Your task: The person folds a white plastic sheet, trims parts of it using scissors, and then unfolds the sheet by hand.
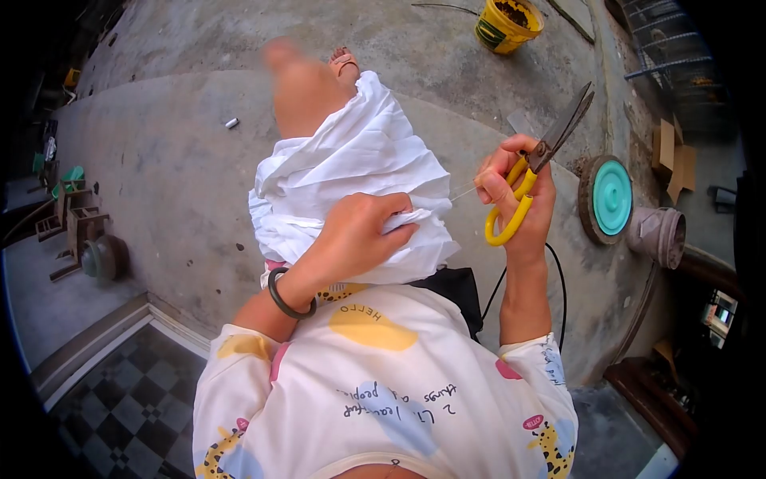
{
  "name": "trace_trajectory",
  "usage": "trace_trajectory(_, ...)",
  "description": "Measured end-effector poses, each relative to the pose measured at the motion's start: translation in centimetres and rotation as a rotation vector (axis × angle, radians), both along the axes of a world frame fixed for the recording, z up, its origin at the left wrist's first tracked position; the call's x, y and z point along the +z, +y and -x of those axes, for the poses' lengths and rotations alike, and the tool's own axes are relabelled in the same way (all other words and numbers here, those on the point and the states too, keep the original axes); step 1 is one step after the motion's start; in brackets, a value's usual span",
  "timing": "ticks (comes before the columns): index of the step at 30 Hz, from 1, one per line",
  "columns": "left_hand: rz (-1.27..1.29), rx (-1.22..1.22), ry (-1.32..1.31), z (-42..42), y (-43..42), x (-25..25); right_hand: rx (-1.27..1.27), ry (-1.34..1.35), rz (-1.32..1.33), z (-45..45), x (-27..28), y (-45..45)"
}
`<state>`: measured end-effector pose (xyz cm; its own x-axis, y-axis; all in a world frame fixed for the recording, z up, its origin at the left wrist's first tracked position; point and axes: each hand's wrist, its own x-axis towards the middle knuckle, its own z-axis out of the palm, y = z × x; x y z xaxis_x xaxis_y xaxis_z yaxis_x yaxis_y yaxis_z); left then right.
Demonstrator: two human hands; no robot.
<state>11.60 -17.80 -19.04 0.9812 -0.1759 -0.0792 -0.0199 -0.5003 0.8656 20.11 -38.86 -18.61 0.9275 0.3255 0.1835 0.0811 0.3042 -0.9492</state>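
Lying across the lap, one white cloth (pixel 351 172) is pinched between the left hand's (pixel 369 238) thumb and fingers, while the right hand (pixel 519 188) grasps one thread (pixel 463 192) running from the cloth and one pair of yellow-handled scissors (pixel 530 172). One bracelet (pixel 279 294) circles the left wrist, above a shirt (pixel 375 391) reading "HELLO", "things" and "people". Farther out are one yellow bucket (pixel 507 28), its label too small to read, and one teal lid (pixel 612 198) beside one grey bucket (pixel 658 236).

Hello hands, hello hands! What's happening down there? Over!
Left hand pinching white cloth. Right hand gripping yellow-handled scissors, thin thread stretching towards cloth. Yellow bucket beyond, not in the way. Over.
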Motion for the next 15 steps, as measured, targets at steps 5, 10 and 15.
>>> trace_trajectory(5, -0.223, -0.062, -0.024, 0.2, -0.4, -0.3, 0.026, 0.048, -0.028, 0.4, 0.4, 0.6)
trace_trajectory(10, -0.282, -0.093, -0.006, 0.3, 0.3, -0.6, 0.012, 0.08, -0.08, 0.2, 0.5, 0.9)
trace_trajectory(15, 0.154, 0.069, -0.244, 0.2, -0.4, -0.5, 0.069, 0.005, -0.061, -0.4, 0.3, 0.4)
